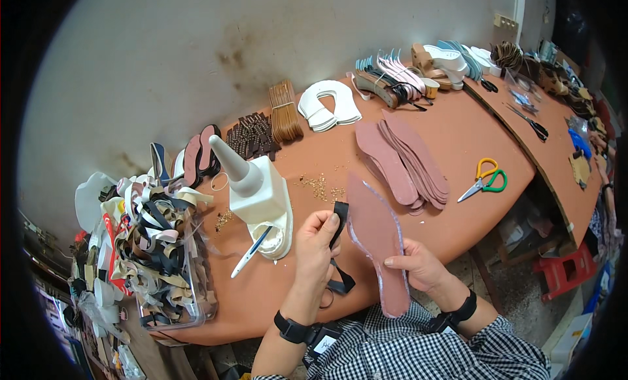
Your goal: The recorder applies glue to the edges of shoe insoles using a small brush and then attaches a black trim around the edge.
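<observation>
My right hand (417,267) grips a pinkish-brown shoe insole (376,229) by its narrow end, thumb on top. A pale, shiny line runs along the insole's rim. Beside it, my left hand (316,242) pinches a black strip (339,221), whose upper end is close to the insole's edge; I cannot tell whether they touch. The strip's lower part hangs in a loop below my fingers. Left of this hand stands a white cone-topped container (252,193) with a cup at its foot, and a white-and-blue brush-like tool (251,253) leans across that cup.
Stacked insoles (405,161) lie beyond my hands. Scissors with yellow and green handles (485,178) rest at right. A clear bin (190,301) overflows with strips at left. White U-shaped pieces (329,106) and a brown strip bundle (285,110) line the wall. A red stool (568,272) stands below the table.
</observation>
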A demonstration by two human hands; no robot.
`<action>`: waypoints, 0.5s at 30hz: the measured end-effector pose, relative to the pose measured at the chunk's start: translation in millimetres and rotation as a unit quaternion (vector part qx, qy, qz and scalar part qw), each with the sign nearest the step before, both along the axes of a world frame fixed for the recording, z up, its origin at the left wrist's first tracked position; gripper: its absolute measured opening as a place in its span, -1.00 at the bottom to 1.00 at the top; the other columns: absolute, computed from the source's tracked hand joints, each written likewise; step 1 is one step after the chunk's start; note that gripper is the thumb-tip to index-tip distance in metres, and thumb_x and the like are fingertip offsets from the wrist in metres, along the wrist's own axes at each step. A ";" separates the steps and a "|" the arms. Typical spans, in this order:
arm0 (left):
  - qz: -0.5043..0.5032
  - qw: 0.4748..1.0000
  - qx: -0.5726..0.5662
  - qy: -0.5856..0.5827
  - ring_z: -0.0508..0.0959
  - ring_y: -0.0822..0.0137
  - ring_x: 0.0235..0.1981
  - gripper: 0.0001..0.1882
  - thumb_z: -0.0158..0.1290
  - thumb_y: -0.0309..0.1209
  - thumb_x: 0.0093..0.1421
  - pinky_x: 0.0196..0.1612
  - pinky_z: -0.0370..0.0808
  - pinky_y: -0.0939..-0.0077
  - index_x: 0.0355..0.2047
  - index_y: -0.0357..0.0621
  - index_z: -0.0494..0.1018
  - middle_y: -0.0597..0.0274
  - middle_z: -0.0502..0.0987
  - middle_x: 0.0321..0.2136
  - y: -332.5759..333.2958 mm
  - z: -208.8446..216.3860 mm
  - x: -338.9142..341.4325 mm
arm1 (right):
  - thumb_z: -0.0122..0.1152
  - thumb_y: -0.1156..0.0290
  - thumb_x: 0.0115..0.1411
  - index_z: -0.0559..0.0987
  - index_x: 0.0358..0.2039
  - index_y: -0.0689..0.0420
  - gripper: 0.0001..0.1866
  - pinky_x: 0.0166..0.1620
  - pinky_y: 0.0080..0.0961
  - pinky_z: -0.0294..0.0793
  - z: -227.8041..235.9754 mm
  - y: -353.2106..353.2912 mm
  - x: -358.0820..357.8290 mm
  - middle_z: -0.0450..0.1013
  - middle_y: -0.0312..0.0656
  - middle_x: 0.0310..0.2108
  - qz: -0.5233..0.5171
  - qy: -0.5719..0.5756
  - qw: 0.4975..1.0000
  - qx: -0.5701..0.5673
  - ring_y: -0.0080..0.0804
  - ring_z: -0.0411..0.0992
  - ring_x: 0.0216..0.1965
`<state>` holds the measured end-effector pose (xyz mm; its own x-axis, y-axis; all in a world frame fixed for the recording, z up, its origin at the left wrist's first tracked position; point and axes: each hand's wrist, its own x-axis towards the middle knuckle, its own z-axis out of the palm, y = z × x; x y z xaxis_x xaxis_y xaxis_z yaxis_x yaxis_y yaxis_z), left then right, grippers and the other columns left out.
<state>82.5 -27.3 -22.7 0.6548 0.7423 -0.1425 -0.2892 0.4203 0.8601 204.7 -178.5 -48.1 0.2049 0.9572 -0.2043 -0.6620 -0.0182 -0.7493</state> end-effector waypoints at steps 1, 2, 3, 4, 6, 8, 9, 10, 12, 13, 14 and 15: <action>0.000 1.000 0.000 0.001 0.13 0.63 -0.78 -0.87 -0.01 -0.37 0.15 -0.75 0.03 0.79 -0.42 -0.17 0.34 0.40 0.29 -0.66 0.4 -0.3 0.5 | 0.10 0.56 0.02 0.39 -0.20 0.27 -0.72 -0.17 -0.56 0.39 -1.7 0.3 0.2 0.41 -0.20 -0.30 0.005 -0.001 1.000 0.002 -0.50 0.39 -0.29; -0.001 1.000 -0.006 0.000 0.12 0.63 -0.79 -0.87 -0.01 -0.37 0.15 -0.76 0.03 0.79 -0.43 -0.17 0.34 0.41 0.29 -0.66 0.4 -0.6 1.0 | 0.12 0.55 0.01 0.39 -0.20 0.26 -0.70 -0.17 -0.54 0.40 -4.2 0.9 0.6 0.41 -0.19 -0.30 0.009 -0.002 1.000 0.005 -0.48 0.39 -0.29; -0.001 1.000 -0.013 0.000 0.12 0.63 -0.79 -0.87 -0.02 -0.37 0.15 -0.76 0.02 0.79 -0.43 -0.17 0.34 0.41 0.29 -0.67 0.1 -0.8 1.7 | 0.14 0.54 -0.01 0.39 -0.19 0.26 -0.68 -0.17 -0.53 0.40 -5.7 1.0 0.6 0.40 -0.18 -0.30 0.014 -0.003 1.000 0.007 -0.46 0.40 -0.28; -0.002 1.000 -0.019 0.001 0.11 0.63 -0.80 -0.86 -0.02 -0.37 0.15 -0.76 0.02 0.79 -0.43 -0.17 0.34 0.41 0.29 -0.67 -0.1 -1.1 2.3 | 0.12 0.55 0.01 0.39 -0.20 0.26 -0.70 -0.17 -0.55 0.40 -5.9 1.0 0.1 0.41 -0.19 -0.29 0.012 -0.004 1.000 0.009 -0.48 0.39 -0.28; -0.003 0.999 -0.035 0.002 0.11 0.64 -0.80 -0.87 -0.02 -0.37 0.16 -0.76 0.01 0.79 -0.43 -0.17 0.34 0.41 0.29 -0.68 0.8 -2.5 3.6 | 0.08 0.57 0.04 0.40 -0.21 0.27 -0.74 -0.16 -0.58 0.39 -5.4 1.4 -1.4 0.41 -0.21 -0.29 0.010 -0.007 1.000 0.014 -0.52 0.38 -0.29; -0.001 0.999 -0.047 0.008 0.11 0.64 -0.80 -0.87 -0.03 -0.38 0.16 -0.77 0.01 0.79 -0.42 -0.17 0.34 0.41 0.29 -0.68 0.1 -3.1 4.7 | 0.08 0.57 0.04 0.40 -0.20 0.27 -0.74 -0.16 -0.59 0.38 -3.5 1.4 -2.7 0.41 -0.22 -0.29 0.009 -0.006 1.000 0.007 -0.53 0.38 -0.29; 0.003 0.999 -0.049 0.014 0.11 0.64 -0.80 -0.88 -0.04 -0.38 0.16 -0.77 0.01 0.79 -0.41 -0.18 0.34 0.41 0.29 -0.68 -1.0 -2.9 4.5 | 0.08 0.56 0.05 0.40 -0.20 0.27 -0.74 -0.16 -0.59 0.38 -2.5 2.1 -3.2 0.41 -0.22 -0.29 0.010 -0.006 1.000 0.005 -0.53 0.37 -0.29; 0.007 0.998 -0.052 0.020 0.11 0.64 -0.80 -0.88 -0.04 -0.38 0.17 -0.77 0.00 0.79 -0.40 -0.18 0.33 0.41 0.30 -0.67 -1.8 -2.3 4.9 | 0.08 0.56 0.05 0.40 -0.20 0.27 -0.74 -0.16 -0.60 0.37 -2.9 2.6 -3.5 0.41 -0.23 -0.29 0.009 -0.014 1.000 0.006 -0.54 0.37 -0.29; 0.027 0.999 -0.034 0.013 0.11 0.65 -0.80 -0.88 -0.06 -0.39 0.17 -0.77 -0.01 0.80 -0.38 -0.18 0.33 0.41 0.30 -0.67 -5.0 2.5 7.7 | 0.08 0.56 0.05 0.40 -0.20 0.27 -0.74 -0.16 -0.61 0.37 -5.5 2.8 -3.7 0.41 -0.24 -0.29 0.007 -0.027 1.000 0.007 -0.56 0.36 -0.29; 0.036 0.999 -0.026 0.010 0.11 0.66 -0.80 -0.88 -0.06 -0.39 0.18 -0.77 -0.02 0.81 -0.37 -0.18 0.33 0.41 0.30 -0.66 -6.6 4.3 8.3 | 0.08 0.55 0.05 0.40 -0.20 0.27 -0.74 -0.16 -0.61 0.36 -4.9 2.9 -3.8 0.40 -0.25 -0.29 0.008 -0.030 1.000 0.005 -0.56 0.36 -0.29; 0.040 0.999 -0.013 0.013 0.11 0.66 -0.80 -0.88 -0.07 -0.39 0.18 -0.77 -0.02 0.81 -0.36 -0.18 0.33 0.41 0.31 -0.66 -7.5 5.4 8.1 | 0.08 0.55 0.05 0.40 -0.20 0.27 -0.74 -0.16 -0.62 0.36 -3.4 3.2 -4.1 0.40 -0.25 -0.29 0.010 -0.032 0.999 0.004 -0.57 0.36 -0.29; 0.044 0.999 0.000 0.015 0.11 0.67 -0.80 -0.88 -0.08 -0.40 0.19 -0.77 -0.03 0.82 -0.35 -0.19 0.33 0.41 0.31 -0.65 -8.3 6.4 8.2 | 0.08 0.55 0.05 0.40 -0.20 0.26 -0.74 -0.16 -0.62 0.36 -2.3 3.3 -4.2 0.40 -0.26 -0.29 0.010 -0.035 0.999 0.003 -0.57 0.36 -0.29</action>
<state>90.7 -35.6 -16.3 0.5823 0.7967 -0.1621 -0.2989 0.3951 0.8686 200.6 -175.2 -50.4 0.1983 0.9625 -0.1850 -0.6076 -0.0273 -0.7937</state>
